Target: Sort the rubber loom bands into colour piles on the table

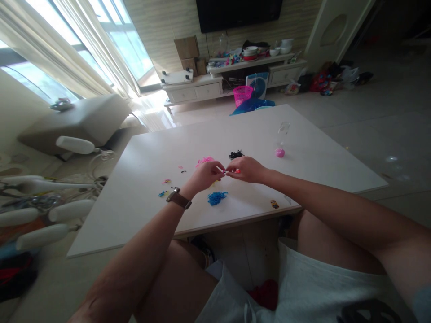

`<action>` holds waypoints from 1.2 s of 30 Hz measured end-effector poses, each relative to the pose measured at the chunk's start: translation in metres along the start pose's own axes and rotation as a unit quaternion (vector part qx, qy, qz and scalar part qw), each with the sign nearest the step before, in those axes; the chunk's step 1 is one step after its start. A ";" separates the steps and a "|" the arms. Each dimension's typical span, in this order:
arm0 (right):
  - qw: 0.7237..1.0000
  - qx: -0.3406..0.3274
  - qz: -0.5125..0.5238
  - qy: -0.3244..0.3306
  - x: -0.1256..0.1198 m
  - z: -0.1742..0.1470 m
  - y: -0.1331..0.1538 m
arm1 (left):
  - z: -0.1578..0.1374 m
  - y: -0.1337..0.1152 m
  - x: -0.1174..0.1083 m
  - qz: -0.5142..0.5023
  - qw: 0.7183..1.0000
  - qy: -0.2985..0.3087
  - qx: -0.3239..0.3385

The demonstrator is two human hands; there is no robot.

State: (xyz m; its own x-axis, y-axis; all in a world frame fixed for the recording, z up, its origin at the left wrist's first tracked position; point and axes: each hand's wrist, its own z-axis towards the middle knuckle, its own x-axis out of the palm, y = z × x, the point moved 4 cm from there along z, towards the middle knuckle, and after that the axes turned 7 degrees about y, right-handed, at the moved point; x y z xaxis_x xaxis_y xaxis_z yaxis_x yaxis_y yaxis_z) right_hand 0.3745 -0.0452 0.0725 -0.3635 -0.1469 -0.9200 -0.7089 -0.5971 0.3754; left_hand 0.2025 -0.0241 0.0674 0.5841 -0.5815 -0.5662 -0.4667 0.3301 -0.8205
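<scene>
My left hand, with a brown-strapped watch on its wrist, is closed in a pinch. Opposite it, my right hand also pinches, and the fingertips of both nearly meet over the table. Between them shows a tiny pinkish-purple piece, apparently a small rubber band. Around the hands lie loose piles of small bands: pink behind the left, black behind the right, blue in front. Red bands are partly hidden beneath my right hand, and a bit of yellow shows below my left fingers.
On the white table, small coloured pieces lie left of my watch. A pink round object and a clear container are at the right. Near the front edge lies a yellow figure piece. A lamp stands left.
</scene>
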 end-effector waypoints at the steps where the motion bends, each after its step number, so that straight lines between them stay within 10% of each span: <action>1: 1.000 0.000 0.003 -0.003 0.001 0.000 -0.001 | -0.001 -0.002 0.001 -0.001 1.000 0.003 0.002; 12: 0.999 0.012 0.042 -0.012 0.001 0.003 -0.006 | 0.002 0.000 -0.003 0.027 0.999 -0.033 0.012; 24: 0.922 0.358 0.142 -0.043 0.016 0.005 -0.137 | -0.004 0.020 -0.043 0.103 0.977 -0.157 -0.103; 36: 0.875 0.358 0.299 -0.131 0.006 0.012 -0.139 | 0.007 0.069 -0.053 -0.027 0.970 -0.182 -0.157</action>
State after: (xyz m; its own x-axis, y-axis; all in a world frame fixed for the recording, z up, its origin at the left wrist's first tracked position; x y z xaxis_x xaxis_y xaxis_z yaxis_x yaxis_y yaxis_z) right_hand 0.4639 0.0468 0.0160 -0.8582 -0.0228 -0.5129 -0.5077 0.1855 0.8413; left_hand 0.1440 0.0347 0.0401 0.7827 -0.2718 -0.5599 -0.5746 0.0301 -0.8179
